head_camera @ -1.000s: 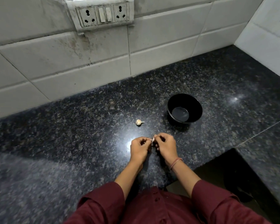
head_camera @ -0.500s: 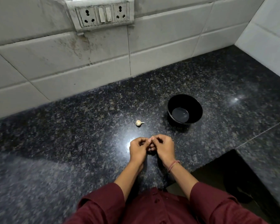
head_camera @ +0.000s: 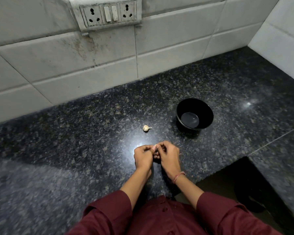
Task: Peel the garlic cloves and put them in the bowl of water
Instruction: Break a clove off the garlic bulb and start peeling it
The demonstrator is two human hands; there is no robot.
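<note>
My left hand (head_camera: 143, 156) and my right hand (head_camera: 169, 156) are pressed together over the dark granite counter (head_camera: 92, 141), fingers curled around a small garlic clove (head_camera: 154, 148). Only a pale sliver of that clove shows between the fingertips. A second garlic clove (head_camera: 146, 128), unpeeled with a short stem, lies alone on the counter a little beyond my hands. To the right of it stands a black bowl (head_camera: 194, 106) holding a shallow pool of water, with nothing seen floating in it.
White tiled walls rise behind and to the right, with a socket and switch panel (head_camera: 109, 13) on the back wall. The counter's front edge steps in at the lower right, above a dark gap (head_camera: 241, 187).
My hands have closed tighter together and the white peel seen between the fingertips a second ago is now mostly hidden. The loose clove and the bowl have not moved.
</note>
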